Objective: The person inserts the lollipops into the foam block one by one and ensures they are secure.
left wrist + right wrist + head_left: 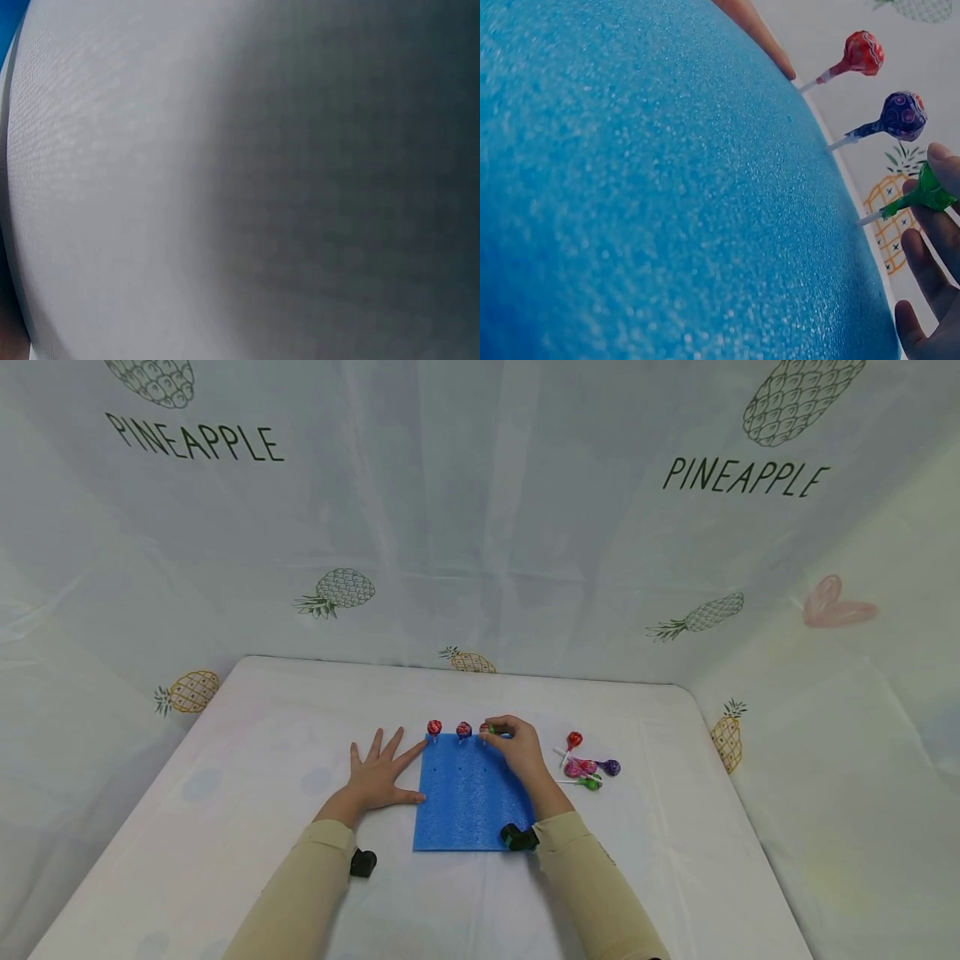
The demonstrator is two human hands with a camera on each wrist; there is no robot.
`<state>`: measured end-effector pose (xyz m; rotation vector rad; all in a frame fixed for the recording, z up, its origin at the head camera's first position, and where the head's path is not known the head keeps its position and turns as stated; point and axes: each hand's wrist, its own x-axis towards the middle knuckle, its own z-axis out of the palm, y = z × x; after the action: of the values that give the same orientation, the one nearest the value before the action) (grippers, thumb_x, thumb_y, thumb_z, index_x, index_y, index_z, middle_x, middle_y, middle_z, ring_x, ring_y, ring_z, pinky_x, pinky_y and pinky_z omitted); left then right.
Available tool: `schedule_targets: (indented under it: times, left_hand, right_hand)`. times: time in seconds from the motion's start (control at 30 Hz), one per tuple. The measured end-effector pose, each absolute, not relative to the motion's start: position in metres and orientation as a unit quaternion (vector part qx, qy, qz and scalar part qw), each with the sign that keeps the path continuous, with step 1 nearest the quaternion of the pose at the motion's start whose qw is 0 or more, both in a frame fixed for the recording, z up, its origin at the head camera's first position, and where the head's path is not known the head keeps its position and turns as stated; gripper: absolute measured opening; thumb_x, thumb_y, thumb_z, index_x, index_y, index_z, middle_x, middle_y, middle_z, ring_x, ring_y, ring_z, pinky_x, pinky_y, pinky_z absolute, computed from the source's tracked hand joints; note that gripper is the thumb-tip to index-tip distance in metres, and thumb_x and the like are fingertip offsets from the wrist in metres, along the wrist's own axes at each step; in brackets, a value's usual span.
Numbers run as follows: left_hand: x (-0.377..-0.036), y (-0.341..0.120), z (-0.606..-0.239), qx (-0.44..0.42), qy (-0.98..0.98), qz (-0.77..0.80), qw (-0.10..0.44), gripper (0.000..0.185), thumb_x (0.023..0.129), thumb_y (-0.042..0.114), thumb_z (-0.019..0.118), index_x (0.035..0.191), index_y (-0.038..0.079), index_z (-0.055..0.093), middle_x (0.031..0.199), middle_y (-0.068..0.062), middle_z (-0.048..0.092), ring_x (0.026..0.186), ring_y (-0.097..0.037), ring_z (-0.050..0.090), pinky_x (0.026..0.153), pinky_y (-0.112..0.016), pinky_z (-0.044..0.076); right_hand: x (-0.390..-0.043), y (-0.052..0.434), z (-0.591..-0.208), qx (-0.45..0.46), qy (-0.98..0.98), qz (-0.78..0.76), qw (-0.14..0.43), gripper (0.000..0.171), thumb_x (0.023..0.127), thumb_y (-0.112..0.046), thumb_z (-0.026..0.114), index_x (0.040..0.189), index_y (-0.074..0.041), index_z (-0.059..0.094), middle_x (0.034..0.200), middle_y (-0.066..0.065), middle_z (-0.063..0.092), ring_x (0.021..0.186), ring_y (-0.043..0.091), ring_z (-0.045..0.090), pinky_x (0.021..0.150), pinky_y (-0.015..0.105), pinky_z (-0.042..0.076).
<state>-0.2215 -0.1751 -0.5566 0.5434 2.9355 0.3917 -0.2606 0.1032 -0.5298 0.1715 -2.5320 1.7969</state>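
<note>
A blue foam board (465, 802) lies flat on the table. My left hand (377, 779) rests on the white cloth at its left, fingers spread, with the index fingertip and thumb tip at the board's left edge. At the far edge my right hand (521, 747) pinches a green lollipop (931, 191) by its wrapped head between thumb and fingers. The white stick meets the board there; how deep it sits cannot be told. Left of it, a purple lollipop (904, 116) and a red lollipop (862, 54) stand in the same edge. The left wrist view shows mostly blurred cloth.
Right of the board lies a loose pile of several lollipops, among them a red one (574, 740), a purple one (612, 767) and a green one (590, 783). Black wrist cameras (519, 837) sit near both cuffs. A pineapple-print curtain (480, 527) hangs behind the table.
</note>
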Motion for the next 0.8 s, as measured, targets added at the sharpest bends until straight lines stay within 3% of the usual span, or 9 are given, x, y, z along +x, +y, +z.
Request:
schedule_targets:
  times: [0.5,0.8]
  left_hand:
    - [-0.224,-0.179,-0.573,0.184,0.971,0.143,0.050,0.104,0.068,0.087,0.053,0.155,0.040,0.021,0.162,-0.015,0.008,0.144,-0.047,-0.007,0.099,-0.076,-0.013]
    - [-0.227,-0.180,-0.578,0.182,0.973,0.138,0.040,0.105,0.067,0.089,0.052,0.155,0.038,0.023,0.162,-0.015,0.009,0.144,-0.047,-0.007,0.099,-0.075,-0.012]
  right_hand:
    - [-0.258,0.102,-0.530,0.047,-0.816,0.577,0.016,0.032,0.085,-0.019,0.078,0.114,-0.008,0.071,0.101,0.004,0.070,0.099,0.022,0.062,0.087,0.045,0.049]
    - [-0.257,0.102,-0.529,0.043,-0.810,0.585,0.018,0.036,0.084,-0.018,0.078,0.116,-0.005,0.069,0.103,0.006,0.070,0.101,0.023,0.062,0.090,0.047,0.048]
